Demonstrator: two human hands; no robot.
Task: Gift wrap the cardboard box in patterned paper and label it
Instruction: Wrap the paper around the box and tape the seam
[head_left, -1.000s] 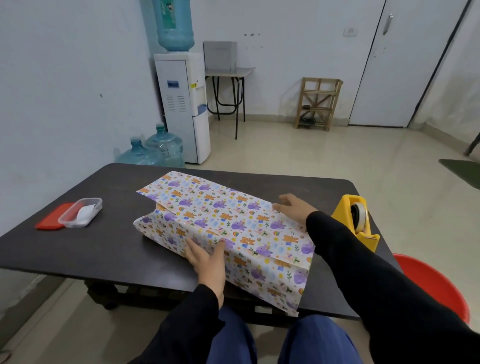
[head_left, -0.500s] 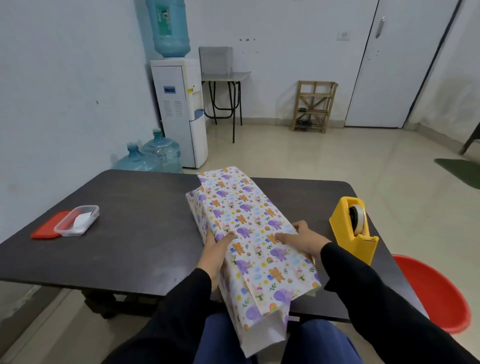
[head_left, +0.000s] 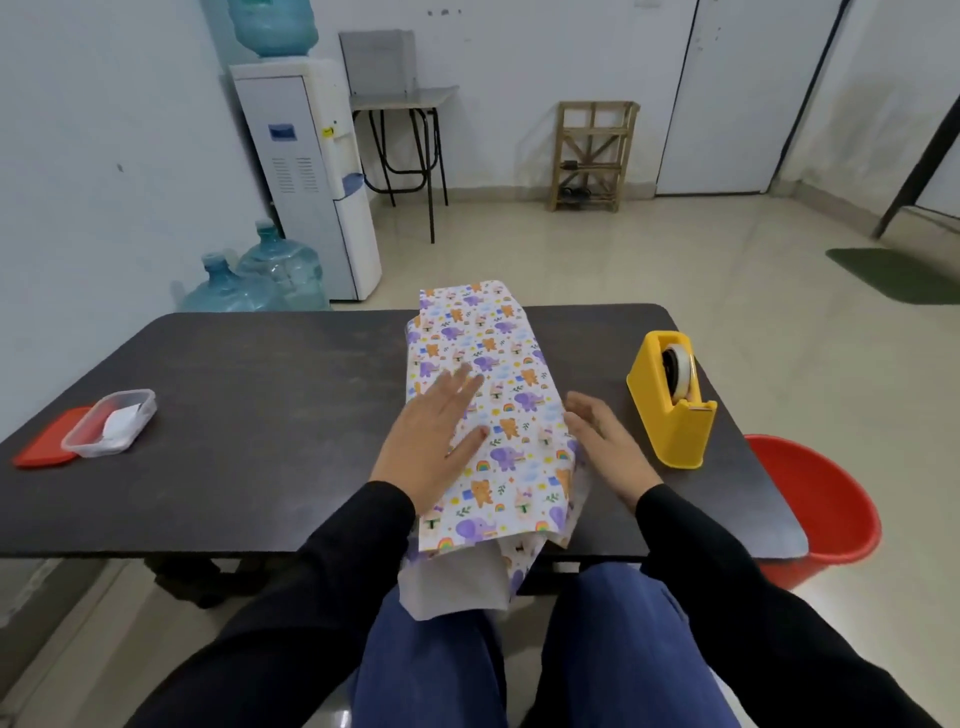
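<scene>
- Cardboard box (head_left: 511, 395), fully covered by patterned paper (head_left: 498, 467), lies lengthwise away from the person, mid-right on the dark surface (head_left: 260, 395).
- Near paper end hangs over the surface's near edge, open, white inside showing.
- Left grip (head_left: 431, 441): flat on top of the paper, fingers straight and spread, pressing, nothing held.
- Right grip (head_left: 605, 441): against the box's right side, fingers relaxed, touching the paper, not clasping it.
- Yellow tape dispenser (head_left: 670, 410) upright, near the right grip, apart from the box.
- Clear container (head_left: 110, 423) far left, touching a red lid (head_left: 44, 452).
- Red bucket (head_left: 826, 499) on the floor, right.
</scene>
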